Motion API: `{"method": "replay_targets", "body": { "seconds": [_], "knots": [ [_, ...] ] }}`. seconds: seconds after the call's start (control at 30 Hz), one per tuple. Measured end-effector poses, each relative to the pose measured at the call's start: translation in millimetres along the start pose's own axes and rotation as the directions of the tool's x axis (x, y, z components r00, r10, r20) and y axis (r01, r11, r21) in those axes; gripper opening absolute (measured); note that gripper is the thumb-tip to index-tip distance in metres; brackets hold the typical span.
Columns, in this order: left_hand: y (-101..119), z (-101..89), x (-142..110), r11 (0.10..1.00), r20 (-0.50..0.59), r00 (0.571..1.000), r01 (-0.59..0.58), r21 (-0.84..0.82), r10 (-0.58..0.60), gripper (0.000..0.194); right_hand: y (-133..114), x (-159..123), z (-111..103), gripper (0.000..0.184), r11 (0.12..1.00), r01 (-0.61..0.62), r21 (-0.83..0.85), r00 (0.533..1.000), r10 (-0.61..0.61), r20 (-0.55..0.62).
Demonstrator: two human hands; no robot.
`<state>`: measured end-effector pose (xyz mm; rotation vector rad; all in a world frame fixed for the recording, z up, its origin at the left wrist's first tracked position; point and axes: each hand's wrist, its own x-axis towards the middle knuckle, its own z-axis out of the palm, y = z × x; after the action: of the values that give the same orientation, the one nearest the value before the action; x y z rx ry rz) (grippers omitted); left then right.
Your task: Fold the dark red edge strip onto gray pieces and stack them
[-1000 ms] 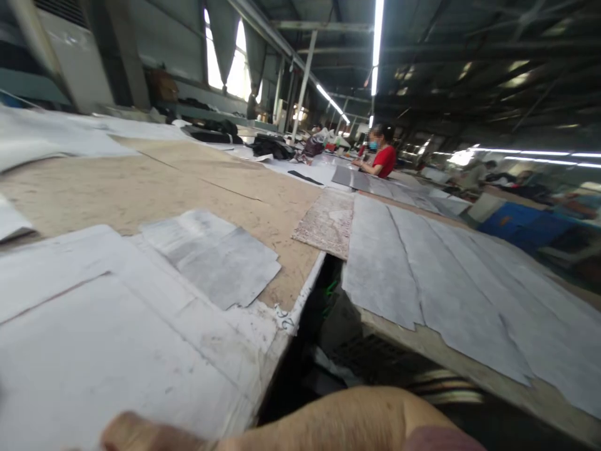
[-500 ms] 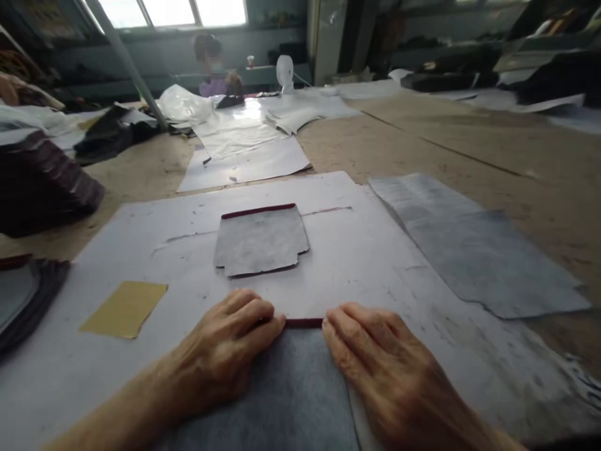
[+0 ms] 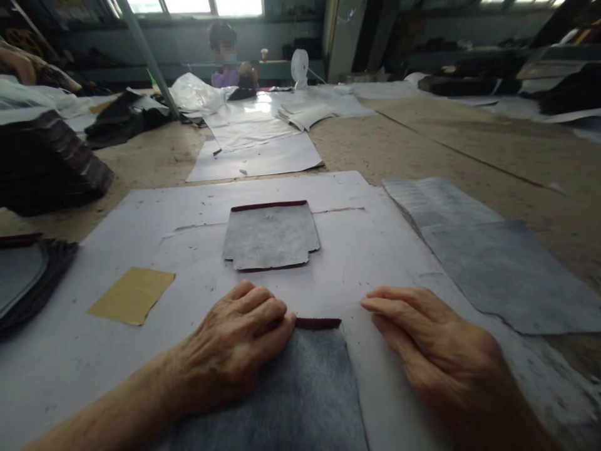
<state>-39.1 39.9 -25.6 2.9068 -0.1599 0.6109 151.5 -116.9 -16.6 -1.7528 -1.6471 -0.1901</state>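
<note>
A grey-backed fabric piece (image 3: pixel 310 388) lies in front of me, its far edge folded over into a narrow dark-red strip (image 3: pixel 318 323). My left hand (image 3: pixel 248 332) has its fingers curled, with thumb and forefinger closed on the left part of that folded edge and covering it. To the right of the piece, my right hand (image 3: pixel 417 332) is apart from it, fingers stretched out and nothing held. Beyond both hands rests a smaller grey piece (image 3: pixel 271 237) with a red folded far edge and notched near corners.
White sheets (image 3: pixel 375 250) cover the tabletop here. A tan square (image 3: pixel 132 295) is at left, near dark stacked pieces (image 3: pixel 47 282). Grey cut pieces (image 3: pixel 507 269) overlap at right. A tall stack (image 3: pixel 47 163) stands farther left. Across the table sits a person (image 3: pixel 228 62).
My right hand has let go of the folded edge and moved right, uncovering the strip's right end. My left hand keeps its hold. The view has shifted slightly.
</note>
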Motion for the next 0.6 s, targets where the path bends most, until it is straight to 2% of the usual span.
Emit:
{"method": "replay_targets", "body": {
  "seconds": [0.07, 0.13, 0.3, 0.6],
  "knots": [
    [0, 0.3, 0, 1.000, 0.001, 1.000, 0.000, 0.002, 0.000, 0.028, -13, 5, 6, 0.026, 0.991, 0.128, -0.036, 0.991, -0.129, -0.026],
    [1, 0.1, 0, 1.000, -0.001, 1.000, -0.001, 0.004, 0.001, 0.027, -28, 8, 16, 0.030, 0.975, 0.220, -0.034, 0.976, -0.220, 0.005],
    [3, -2.9, 1, 1.000, -0.012, 1.000, -0.023, 0.006, 0.023, 0.027, -44, 7, 40, 0.038, 0.963, 0.256, -0.090, 0.966, -0.250, 0.067],
    [-16, -15.5, -23, 0.981, -0.031, 0.995, 0.087, -0.174, -0.094, 0.036, -36, 1, 38, 0.039, 0.935, 0.321, -0.150, 0.947, -0.316, 0.054]
  ]
}}
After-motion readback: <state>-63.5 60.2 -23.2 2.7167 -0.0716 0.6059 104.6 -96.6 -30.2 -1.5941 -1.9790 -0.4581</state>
